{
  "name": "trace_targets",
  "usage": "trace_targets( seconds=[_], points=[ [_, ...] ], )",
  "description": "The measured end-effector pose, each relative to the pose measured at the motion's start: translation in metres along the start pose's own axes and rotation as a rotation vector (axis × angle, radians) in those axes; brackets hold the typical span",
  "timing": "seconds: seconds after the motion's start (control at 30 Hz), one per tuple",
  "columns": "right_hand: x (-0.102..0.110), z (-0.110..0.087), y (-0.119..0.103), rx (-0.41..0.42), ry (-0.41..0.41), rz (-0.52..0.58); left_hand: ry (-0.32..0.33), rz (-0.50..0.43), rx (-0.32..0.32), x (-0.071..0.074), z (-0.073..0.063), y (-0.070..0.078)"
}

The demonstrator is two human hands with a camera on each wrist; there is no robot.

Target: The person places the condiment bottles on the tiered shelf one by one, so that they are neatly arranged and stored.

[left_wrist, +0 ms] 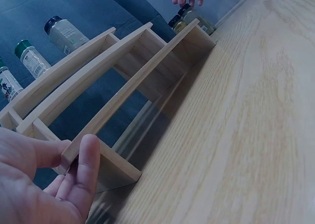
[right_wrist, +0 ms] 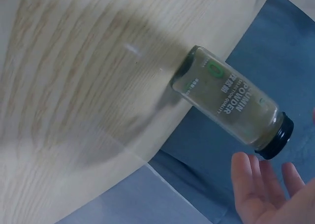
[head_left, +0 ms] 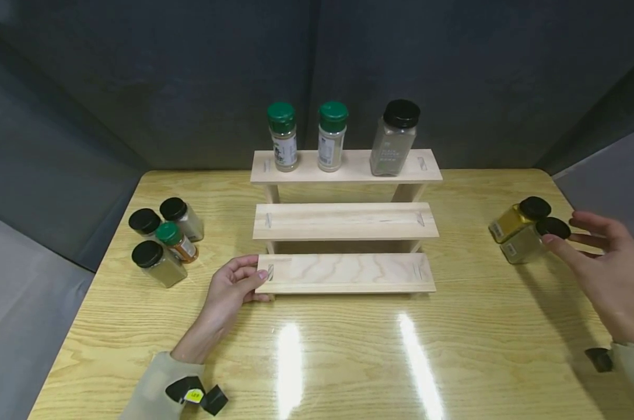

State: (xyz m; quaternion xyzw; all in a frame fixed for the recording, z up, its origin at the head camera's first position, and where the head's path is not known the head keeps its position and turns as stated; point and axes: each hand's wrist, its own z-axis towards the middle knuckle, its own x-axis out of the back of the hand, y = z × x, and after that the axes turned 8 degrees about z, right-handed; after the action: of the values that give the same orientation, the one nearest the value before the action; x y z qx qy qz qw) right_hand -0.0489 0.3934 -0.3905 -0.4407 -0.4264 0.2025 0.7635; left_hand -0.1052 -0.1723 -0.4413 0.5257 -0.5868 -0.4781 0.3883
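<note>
My left hand (head_left: 238, 283) grips the left end of the lowest board of a three-tier wooden spice rack (head_left: 348, 274), thumb on top and fingers beneath. On the right side, my right hand (head_left: 605, 262) is spread beside the black cap of a cumin powder jar (right_wrist: 229, 96). In the right wrist view its fingertips (right_wrist: 240, 160) are close to that cap, with a gap between. Just behind the cumin jar is a yellow-filled jar (head_left: 511, 223), also black-capped. The rack's top tier bears two green-capped bottles (head_left: 285, 146) and a black pepper jar (head_left: 392, 146).
Several spice jars (head_left: 164, 268) cluster at the table's left, one a small green-capped bottle (head_left: 184, 249). The middle tier (head_left: 345, 221) is a bare board. Dark fabric (head_left: 217, 87) hangs behind the wooden table (head_left: 348, 361).
</note>
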Motion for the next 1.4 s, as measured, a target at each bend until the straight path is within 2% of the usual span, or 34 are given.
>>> trace_targets(
  seconds=[0.2,0.63,0.9,1.13,1.4],
  points=[
    [-0.001,0.004,0.008,-0.006,0.017,-0.006,-0.001,-0.002,0.001,0.0,0.0,0.0],
    [-0.002,0.004,0.018,-0.063,-0.056,-0.057,-0.002,0.005,0.001,0.0,0.0,0.001],
    [-0.004,0.006,0.021,-0.068,-0.059,-0.045,-0.005,0.009,-0.002,0.001,0.0,0.0],
    [-0.007,0.007,0.022,-0.075,-0.061,-0.084,0.0,-0.001,-0.001,0.0,0.0,-0.001],
    [-0.006,0.007,0.023,-0.053,-0.072,-0.013,0.002,0.007,-0.001,0.0,0.0,0.0]
  ],
)
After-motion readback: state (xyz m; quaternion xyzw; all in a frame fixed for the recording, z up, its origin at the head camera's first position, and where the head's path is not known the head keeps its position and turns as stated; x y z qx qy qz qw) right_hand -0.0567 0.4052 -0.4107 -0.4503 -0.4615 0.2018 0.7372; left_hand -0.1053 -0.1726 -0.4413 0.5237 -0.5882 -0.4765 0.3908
